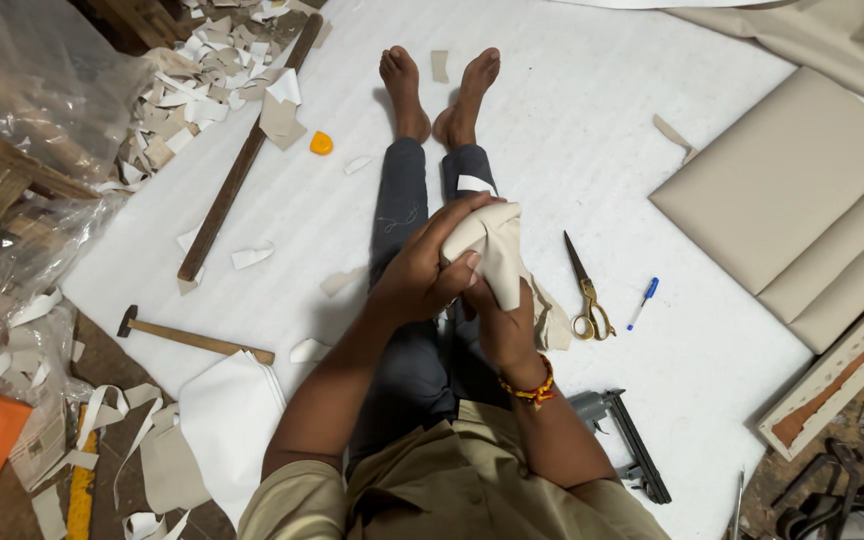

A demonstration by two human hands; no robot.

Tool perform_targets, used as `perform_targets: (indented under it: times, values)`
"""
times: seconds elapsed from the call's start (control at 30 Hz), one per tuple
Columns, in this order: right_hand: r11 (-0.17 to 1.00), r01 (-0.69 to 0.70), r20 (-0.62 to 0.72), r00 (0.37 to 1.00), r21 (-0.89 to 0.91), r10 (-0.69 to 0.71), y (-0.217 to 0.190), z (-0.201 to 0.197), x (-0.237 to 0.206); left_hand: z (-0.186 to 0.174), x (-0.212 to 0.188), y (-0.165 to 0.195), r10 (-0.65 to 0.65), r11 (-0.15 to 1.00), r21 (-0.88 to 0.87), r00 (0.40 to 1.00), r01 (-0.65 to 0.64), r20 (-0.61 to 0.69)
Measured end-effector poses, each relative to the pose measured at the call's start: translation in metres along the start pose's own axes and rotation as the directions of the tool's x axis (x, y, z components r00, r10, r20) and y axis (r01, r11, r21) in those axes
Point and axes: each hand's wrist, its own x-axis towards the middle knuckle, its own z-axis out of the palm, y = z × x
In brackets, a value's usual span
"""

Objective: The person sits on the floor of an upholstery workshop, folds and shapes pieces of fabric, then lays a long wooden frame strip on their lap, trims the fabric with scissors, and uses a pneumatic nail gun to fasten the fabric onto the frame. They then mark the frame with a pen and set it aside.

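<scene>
Both hands were clenched on a wad of beige cloth (492,245) held above the knees: the left hand (422,270) wrapped over it from the side, fingers curled across its top, while the right hand (502,320) gripped it from beneath, a loose tail of cloth hanging past the wrist with its orange bead bracelet (530,385). Just right of the cloth lay brass-handled scissors (587,295) and a blue pen (643,302) on the white sheet (572,120). A staple gun (622,440) lay near the sheet's lower edge, a hammer (192,337) at its left edge, beige cushions (792,190) towards its right edge
</scene>
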Motion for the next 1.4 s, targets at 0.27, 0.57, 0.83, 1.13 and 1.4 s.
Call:
perform_targets:
  times: [0.27, 0.57, 0.83, 1.13, 1.4]
  values:
    - [0.914, 0.017, -0.002, 1.0, -0.406, -0.02, 0.026, -0.085, -0.05, -0.002, -0.006, -0.012, -0.079, 0.996, 0.035, 0.996, 0.08, -0.032]
    - [-0.094, -0.443, -0.449, 0.892, -0.892, 0.054, 0.087, -0.159, -0.224, -0.015, 0.003, -0.029, 0.009, 1.0, 0.03, 1.0, -0.009, -0.004]
    - [-0.154, -0.391, -0.403, 0.914, -0.907, 0.055, 0.082, -0.148, -0.225, -0.015, -0.002, -0.025, 0.034, 0.999, -0.005, 0.999, -0.034, -0.01]
    - [0.736, -0.586, -0.682, 0.692, -0.338, 0.238, 0.028, -0.184, -0.198, -0.014, -0.003, -0.023, 0.058, 0.998, -0.032, 0.998, -0.058, -0.001]
    - [0.952, 0.107, -0.147, 0.977, -0.287, -0.154, -0.029, -0.079, -0.147, 0.003, -0.009, -0.014, 0.083, 0.994, 0.072, 0.996, -0.081, -0.024]
